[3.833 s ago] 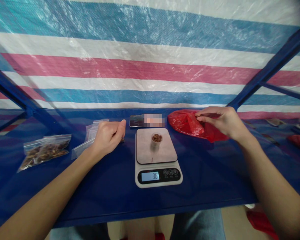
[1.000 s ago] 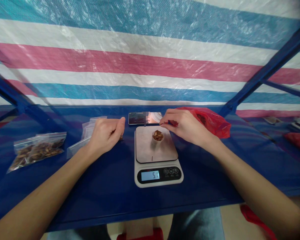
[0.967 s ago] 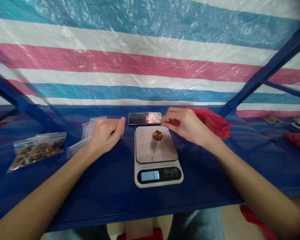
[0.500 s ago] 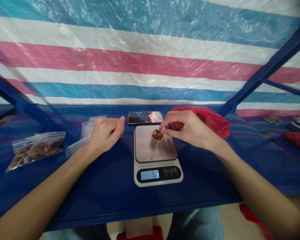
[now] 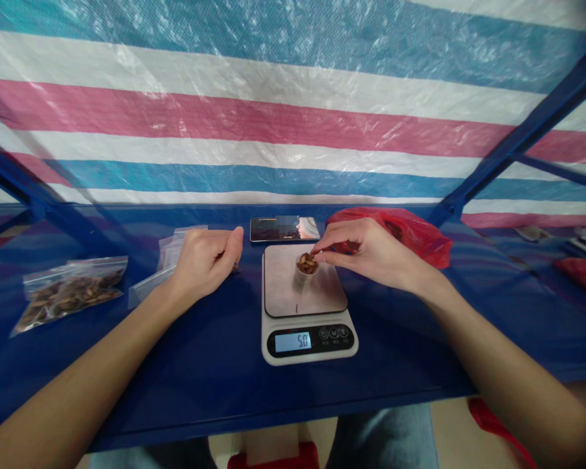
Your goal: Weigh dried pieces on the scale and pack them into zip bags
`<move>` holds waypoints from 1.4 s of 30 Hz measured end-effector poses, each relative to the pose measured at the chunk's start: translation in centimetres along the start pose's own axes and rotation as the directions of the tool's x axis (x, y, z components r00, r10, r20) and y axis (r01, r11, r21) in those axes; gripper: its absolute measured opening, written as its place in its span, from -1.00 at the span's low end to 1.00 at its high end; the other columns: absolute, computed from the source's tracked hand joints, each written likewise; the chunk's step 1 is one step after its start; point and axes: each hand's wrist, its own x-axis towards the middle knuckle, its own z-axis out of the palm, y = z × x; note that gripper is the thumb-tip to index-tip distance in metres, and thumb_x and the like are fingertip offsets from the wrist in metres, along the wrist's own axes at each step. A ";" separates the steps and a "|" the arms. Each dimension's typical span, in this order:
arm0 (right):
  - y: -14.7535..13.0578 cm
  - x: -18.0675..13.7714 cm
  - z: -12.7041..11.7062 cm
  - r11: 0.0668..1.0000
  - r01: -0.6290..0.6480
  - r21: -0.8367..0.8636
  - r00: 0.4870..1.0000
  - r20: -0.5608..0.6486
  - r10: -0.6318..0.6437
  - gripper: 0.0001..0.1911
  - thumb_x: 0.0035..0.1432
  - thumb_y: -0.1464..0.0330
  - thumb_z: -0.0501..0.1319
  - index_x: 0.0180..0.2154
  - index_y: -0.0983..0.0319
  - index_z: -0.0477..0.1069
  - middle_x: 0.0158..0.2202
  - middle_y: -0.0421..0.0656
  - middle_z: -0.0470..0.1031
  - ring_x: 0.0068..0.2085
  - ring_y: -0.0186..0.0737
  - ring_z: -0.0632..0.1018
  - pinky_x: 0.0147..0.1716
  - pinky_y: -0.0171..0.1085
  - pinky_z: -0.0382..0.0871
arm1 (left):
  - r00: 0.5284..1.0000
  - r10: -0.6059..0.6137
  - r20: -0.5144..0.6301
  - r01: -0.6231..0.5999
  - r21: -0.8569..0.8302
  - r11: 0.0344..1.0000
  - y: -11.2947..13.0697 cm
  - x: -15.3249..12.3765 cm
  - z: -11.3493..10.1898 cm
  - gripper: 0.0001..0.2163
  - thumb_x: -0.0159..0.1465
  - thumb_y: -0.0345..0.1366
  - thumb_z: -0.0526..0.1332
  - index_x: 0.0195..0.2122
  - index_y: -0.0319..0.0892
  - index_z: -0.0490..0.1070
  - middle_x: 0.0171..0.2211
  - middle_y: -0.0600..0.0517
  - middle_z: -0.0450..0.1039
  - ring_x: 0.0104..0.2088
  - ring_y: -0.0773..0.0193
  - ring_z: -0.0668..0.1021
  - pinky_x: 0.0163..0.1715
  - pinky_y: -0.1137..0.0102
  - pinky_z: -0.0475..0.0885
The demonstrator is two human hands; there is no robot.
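Note:
A white kitchen scale (image 5: 268,319) stands on the blue table in front of me, its display reading 5.0. On its plate sits a small clear cup (image 5: 302,281) filled with brown dried pieces (image 5: 306,263). My right hand (image 5: 356,251) reaches over from the right, thumb and forefinger pinched at the cup's rim on a brown piece among the heap. To the left of the scale, my left hand (image 5: 207,260) is closed in a loose fist. A small brown bit peeks out below its fingers; the rest of what it may hold is hidden.
Filled zip bags (image 5: 72,290) of brown pieces lie at left, and flat clear bags (image 5: 148,283) beside my left wrist. A phone (image 5: 285,229) is behind the scale. A red plastic bag (image 5: 420,238) lies behind my right hand. Blue metal braces (image 5: 512,146) flank the striped sheet.
My right fingertips have shifted very slightly at the cup's heap. The picture on the phone has changed a little. The left hand and the display reading stay the same.

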 end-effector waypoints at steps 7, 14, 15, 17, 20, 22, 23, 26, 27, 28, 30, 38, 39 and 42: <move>0.1 -0.1 -0.2 1.000 -0.011 0.011 1.000 0.026 0.010 -0.75 0.38 0.24 0.31 -0.24 0.24 0.70 -0.32 -0.13 0.66 -0.33 -0.28 0.59 -0.28 -0.29 0.38 | 1.000 -0.011 0.006 0.011 -0.007 1.000 -0.1 0.0 0.0 -0.46 0.51 -0.33 0.05 -0.67 -0.17 0.40 -0.69 0.12 0.45 -0.67 0.42 0.50 -0.57 0.45 0.29; 0.5 -0.3 -0.3 1.000 -0.022 0.005 0.999 0.045 0.022 -0.73 0.40 0.22 0.29 -0.19 0.24 0.71 -0.32 -0.13 0.67 -0.33 -0.28 0.59 -0.32 -0.30 0.35 | 1.000 -0.005 0.007 0.005 -0.006 1.000 -0.1 0.0 -0.1 -0.46 0.51 -0.33 0.05 -0.67 -0.17 0.40 -0.69 0.12 0.43 -0.67 0.43 0.48 -0.57 0.45 0.29; 0.5 -0.3 -0.3 1.000 -0.023 0.005 0.999 0.046 0.022 -0.72 0.40 0.22 0.29 -0.20 0.25 0.70 -0.32 -0.14 0.66 -0.34 -0.28 0.58 -0.32 -0.30 0.35 | 1.000 -0.004 0.006 0.004 -0.006 1.000 -0.1 0.0 -0.1 -0.47 0.51 -0.33 0.05 -0.67 -0.17 0.40 -0.69 0.12 0.43 -0.67 0.43 0.48 -0.57 0.45 0.29; 0.6 -0.3 -0.3 1.000 -0.023 -0.001 0.999 0.041 0.023 -0.72 0.41 0.22 0.28 -0.24 0.25 0.69 -0.34 -0.15 0.64 -0.36 -0.30 0.55 -0.33 -0.31 0.33 | 1.000 -0.005 0.004 0.005 -0.005 1.000 -0.1 0.0 -0.1 -0.47 0.51 -0.33 0.05 -0.67 -0.17 0.40 -0.69 0.12 0.43 -0.67 0.43 0.48 -0.57 0.44 0.28; 0.8 -0.4 -0.3 0.999 -0.036 -0.041 0.999 0.012 0.036 -0.67 0.42 0.22 0.25 -0.33 0.26 0.63 -0.41 -0.18 0.58 -0.40 -0.31 0.51 -0.37 -0.31 0.29 | 1.000 -0.012 0.007 0.012 0.002 1.000 -0.2 0.0 -0.1 -0.46 0.51 -0.32 0.04 -0.67 -0.17 0.40 -0.69 0.11 0.44 -0.67 0.41 0.49 -0.58 0.43 0.28; 0.8 -0.5 -0.3 0.996 -0.059 -0.067 0.998 -0.011 0.058 -0.63 0.43 0.19 0.23 -0.35 0.26 0.60 -0.42 -0.19 0.56 -0.40 -0.31 0.49 -0.39 -0.30 0.26 | 1.000 -0.017 0.006 0.016 0.007 1.000 -0.2 0.0 -0.1 -0.45 0.52 -0.31 0.04 -0.68 -0.16 0.40 -0.69 0.11 0.44 -0.67 0.40 0.50 -0.57 0.43 0.29; 0.8 -0.6 -0.3 0.995 -0.068 -0.075 0.998 -0.022 0.067 -0.61 0.44 0.17 0.22 -0.37 0.26 0.58 -0.43 -0.19 0.55 -0.39 -0.30 0.49 -0.39 -0.30 0.25 | 1.000 -0.021 0.003 0.021 0.009 1.000 -0.2 0.0 -0.1 -0.45 0.52 -0.30 0.03 -0.68 -0.16 0.40 -0.69 0.11 0.45 -0.67 0.40 0.50 -0.57 0.42 0.30; 0.7 -0.7 -0.4 0.993 -0.079 -0.084 0.996 -0.051 0.075 -0.57 0.45 0.13 0.19 -0.41 0.25 0.53 -0.43 -0.19 0.54 -0.39 -0.28 0.50 -0.37 -0.29 0.26 | 0.999 -0.037 -0.004 0.037 0.015 0.999 -0.2 0.0 -0.1 -0.44 0.52 -0.28 0.03 -0.68 -0.15 0.40 -0.69 0.11 0.46 -0.67 0.39 0.50 -0.56 0.42 0.30; 0.7 -0.7 -0.4 0.993 -0.080 -0.091 0.995 -0.065 0.074 -0.56 0.46 0.13 0.18 -0.41 0.24 0.52 -0.43 -0.18 0.55 -0.39 -0.27 0.50 -0.36 -0.28 0.27 | 0.999 -0.040 -0.008 0.040 0.017 0.999 -0.2 0.0 -0.1 -0.44 0.52 -0.28 0.03 -0.68 -0.15 0.40 -0.69 0.11 0.46 -0.67 0.40 0.50 -0.57 0.42 0.30; 0.7 -0.7 -0.3 0.992 -0.081 -0.101 0.994 -0.086 0.073 -0.56 0.46 0.13 0.18 -0.40 0.25 0.53 -0.42 -0.18 0.56 -0.38 -0.27 0.51 -0.36 -0.28 0.27 | 0.999 -0.041 -0.012 0.041 0.021 0.999 -0.3 0.0 -0.2 -0.45 0.52 -0.28 0.03 -0.68 -0.15 0.41 -0.69 0.11 0.45 -0.67 0.40 0.49 -0.57 0.41 0.29; 0.8 -0.7 -0.2 0.988 -0.083 -0.127 0.988 -0.139 0.065 -0.60 0.47 0.15 0.17 -0.32 0.25 0.59 -0.37 -0.15 0.61 -0.36 -0.24 0.54 -0.34 -0.28 0.29 | 0.999 -0.042 -0.030 0.043 0.037 0.998 -0.6 0.0 -0.4 -0.45 0.52 -0.27 0.04 -0.68 -0.15 0.41 -0.70 0.11 0.42 -0.68 0.41 0.48 -0.57 0.41 0.28; 1.4 -0.4 0.8 0.978 -0.046 -0.204 0.950 -0.312 -0.020 -0.63 0.48 0.22 0.12 -0.12 0.25 0.66 -0.29 -0.11 0.67 -0.36 -0.21 0.58 -0.32 -0.26 0.36 | 0.992 -0.050 -0.113 0.059 0.079 0.995 -2.4 0.1 -1.6 -0.35 0.58 -0.11 -0.10 -0.64 -0.15 0.44 -0.71 0.07 0.37 -0.67 0.38 0.45 -0.55 0.39 0.29; 1.4 -0.4 0.8 0.977 -0.043 -0.210 0.949 -0.314 -0.026 -0.63 0.48 0.21 0.12 -0.11 0.25 0.66 -0.29 -0.11 0.67 -0.36 -0.20 0.58 -0.32 -0.26 0.37 | 0.992 -0.060 -0.109 0.069 0.081 0.994 -2.5 0.1 -1.7 -0.34 0.58 -0.08 -0.13 -0.63 -0.15 0.44 -0.71 0.07 0.36 -0.68 0.37 0.43 -0.55 0.38 0.28; 1.3 -0.7 0.6 0.972 -0.042 -0.231 0.939 -0.342 -0.041 -0.63 0.48 0.22 0.11 -0.09 0.25 0.66 -0.22 -0.08 0.70 -0.29 -0.15 0.63 -0.24 -0.23 0.41 | 0.993 -0.089 -0.079 0.095 0.078 0.992 -2.4 0.0 -1.8 -0.31 0.58 -0.03 -0.19 -0.62 -0.13 0.45 -0.71 0.05 0.33 -0.67 0.34 0.41 -0.55 0.33 0.27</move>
